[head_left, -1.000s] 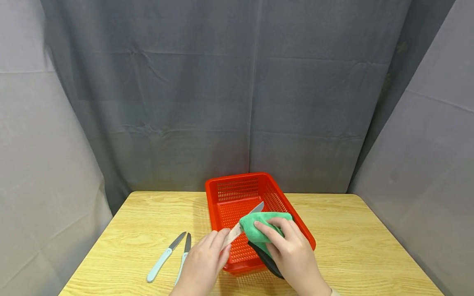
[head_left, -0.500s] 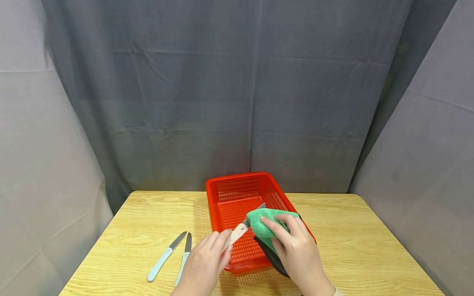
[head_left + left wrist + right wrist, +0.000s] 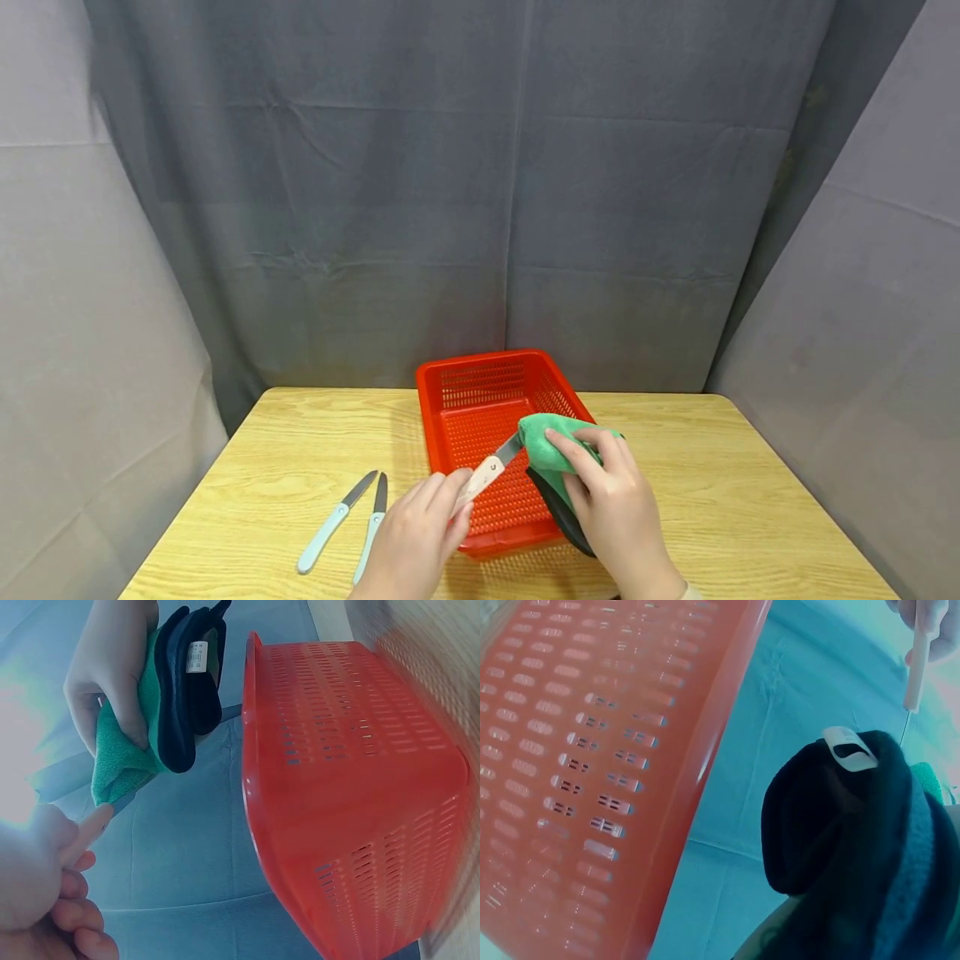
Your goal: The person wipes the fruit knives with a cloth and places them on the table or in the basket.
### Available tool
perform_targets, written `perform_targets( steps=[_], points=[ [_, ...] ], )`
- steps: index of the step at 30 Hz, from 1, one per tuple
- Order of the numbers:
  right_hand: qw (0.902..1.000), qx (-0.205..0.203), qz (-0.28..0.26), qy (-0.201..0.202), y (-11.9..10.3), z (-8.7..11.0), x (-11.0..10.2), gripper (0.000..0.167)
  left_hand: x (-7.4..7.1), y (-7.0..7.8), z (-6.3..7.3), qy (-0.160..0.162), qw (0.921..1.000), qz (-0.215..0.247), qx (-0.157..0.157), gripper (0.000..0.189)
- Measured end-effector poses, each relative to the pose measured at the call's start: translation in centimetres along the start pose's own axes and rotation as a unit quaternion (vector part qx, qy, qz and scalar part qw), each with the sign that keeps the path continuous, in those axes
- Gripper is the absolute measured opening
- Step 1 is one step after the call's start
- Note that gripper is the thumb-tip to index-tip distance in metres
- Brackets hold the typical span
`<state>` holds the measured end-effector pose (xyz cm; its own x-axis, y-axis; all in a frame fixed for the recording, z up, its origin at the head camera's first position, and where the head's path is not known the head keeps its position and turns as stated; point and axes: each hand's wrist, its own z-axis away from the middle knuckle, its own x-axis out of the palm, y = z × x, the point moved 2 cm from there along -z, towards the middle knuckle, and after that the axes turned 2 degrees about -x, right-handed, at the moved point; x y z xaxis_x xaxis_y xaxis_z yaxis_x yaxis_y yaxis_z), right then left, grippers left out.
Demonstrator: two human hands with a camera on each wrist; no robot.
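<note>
My left hand (image 3: 420,529) grips the pale handle of a knife (image 3: 483,477), its blade pointing away to the upper right. Folded around the far part of that blade is a green cloth (image 3: 551,442) with black edging, which hides the tip in the head view. My right hand (image 3: 611,500) pinches the cloth from above, thumb on the near side and fingers over the top. Both hands are above the near part of a red basket (image 3: 480,546). In the left wrist view a white label (image 3: 197,656) shows on the cloth's dark edging.
Two knives with light blue handles lie on the wooden table left of my left hand: one knife (image 3: 330,525) further left, another knife (image 3: 372,525) partly behind the hand. A grey curtain (image 3: 375,208) hangs behind the table.
My right hand and the cloth have slid along the blade toward the tip, up and right. More blade shows beside the handle, and the tip has gone under the cloth. The left hand has barely moved.
</note>
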<state>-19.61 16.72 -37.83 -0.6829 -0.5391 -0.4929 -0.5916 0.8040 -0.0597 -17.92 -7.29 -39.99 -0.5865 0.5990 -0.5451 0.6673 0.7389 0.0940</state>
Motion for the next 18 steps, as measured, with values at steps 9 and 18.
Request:
perform_targets(
  steps=[9,18],
  points=[
    [0.9988,0.032,0.032,0.018,0.8,-0.3,-0.6,0.057,-0.2,0.2,-0.1,-0.022,0.9991,-0.013,-0.035,0.045],
    [0.9983,0.016,0.035,0.043,0.7,-0.6,-1.3,0.054,0.2,-0.2,0.1,-0.040,0.9942,0.024,-0.097,0.040]
  ],
)
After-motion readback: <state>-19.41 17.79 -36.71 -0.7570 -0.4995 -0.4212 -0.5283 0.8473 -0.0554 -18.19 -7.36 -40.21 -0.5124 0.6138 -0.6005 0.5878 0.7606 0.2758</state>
